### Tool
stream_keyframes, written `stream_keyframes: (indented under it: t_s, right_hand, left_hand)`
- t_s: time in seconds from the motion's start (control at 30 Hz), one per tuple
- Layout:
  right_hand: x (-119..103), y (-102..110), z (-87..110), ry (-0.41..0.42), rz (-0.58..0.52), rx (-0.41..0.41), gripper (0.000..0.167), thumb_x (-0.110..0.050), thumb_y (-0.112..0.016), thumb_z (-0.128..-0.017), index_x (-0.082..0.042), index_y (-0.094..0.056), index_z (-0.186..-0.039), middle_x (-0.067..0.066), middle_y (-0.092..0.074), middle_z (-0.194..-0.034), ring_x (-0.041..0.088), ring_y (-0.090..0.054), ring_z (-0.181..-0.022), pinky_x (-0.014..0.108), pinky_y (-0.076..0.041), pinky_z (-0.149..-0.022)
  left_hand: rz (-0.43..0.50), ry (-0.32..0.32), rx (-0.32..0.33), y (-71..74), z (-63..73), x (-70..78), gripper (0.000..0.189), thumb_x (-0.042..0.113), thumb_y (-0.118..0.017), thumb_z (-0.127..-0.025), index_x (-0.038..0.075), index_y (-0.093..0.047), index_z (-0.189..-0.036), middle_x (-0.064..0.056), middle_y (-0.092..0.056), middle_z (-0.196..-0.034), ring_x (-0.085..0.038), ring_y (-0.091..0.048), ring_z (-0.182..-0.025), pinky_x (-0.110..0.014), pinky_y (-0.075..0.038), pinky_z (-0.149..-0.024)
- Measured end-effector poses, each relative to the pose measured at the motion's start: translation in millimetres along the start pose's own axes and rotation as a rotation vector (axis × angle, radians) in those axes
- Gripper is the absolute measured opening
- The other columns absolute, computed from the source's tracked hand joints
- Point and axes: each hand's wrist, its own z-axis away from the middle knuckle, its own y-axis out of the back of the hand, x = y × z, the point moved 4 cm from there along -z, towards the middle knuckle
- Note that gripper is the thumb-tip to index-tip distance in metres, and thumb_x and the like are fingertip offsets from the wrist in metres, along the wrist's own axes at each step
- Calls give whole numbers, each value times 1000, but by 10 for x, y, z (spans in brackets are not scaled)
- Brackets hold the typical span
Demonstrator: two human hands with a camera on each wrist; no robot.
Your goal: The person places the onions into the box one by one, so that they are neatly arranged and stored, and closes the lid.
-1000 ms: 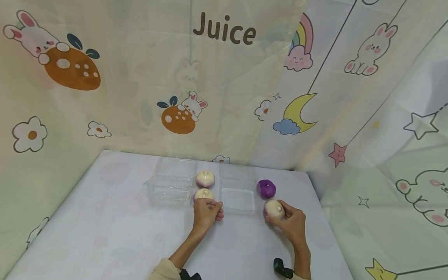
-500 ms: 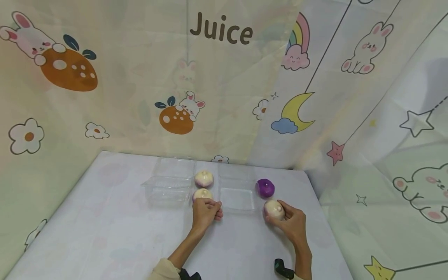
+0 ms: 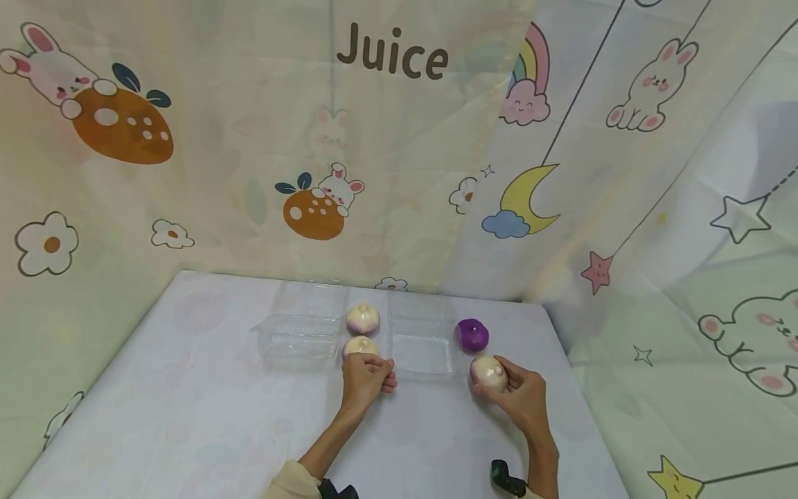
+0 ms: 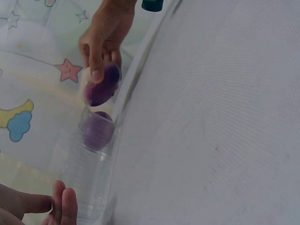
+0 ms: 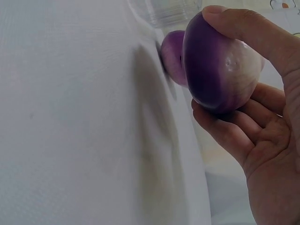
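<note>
A purple-and-white turnip (image 3: pixel 488 374) is in my right hand (image 3: pixel 520 400), gripped between thumb and fingers, pale side up in the head view. Its purple side shows in the right wrist view, the thumb (image 5: pixel 248 23) across its top. Just behind it sits another turnip (image 3: pixel 472 335), purple side up. My left hand (image 3: pixel 366 380) is in front of a pale turnip (image 3: pixel 360 346), partly hiding it. Its fingers are loosely bent, with nothing seen between them. Another pale turnip (image 3: pixel 363 319) sits behind that one.
Two clear plastic boxes with raised lids stand on the white table (image 3: pixel 206 388): a left box (image 3: pixel 302 350) and a right box (image 3: pixel 424 355). The two pale turnips lie between them. Printed cloth (image 3: pixel 249 138) hangs along the table's back and sides.
The head view has shifted slightly. Both hands keep nearly the same place, the right one still holding the turnip.
</note>
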Motion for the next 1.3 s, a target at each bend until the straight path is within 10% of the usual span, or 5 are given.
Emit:
stream_keyframes:
  t_s: [1.3]
  right_hand:
    - [-205,-38,-107,99,49,-45,68,-20,-102,-78,7,-73,-133,28,-77,-128,44,-76,-119,30,-68,-95]
  left_hand:
    - [-12,15,7,0,-6,3,15,1,-77,-97,-9,-76,-86,-18,-79,-73,-19,-77,-57,-32,-70,-57]
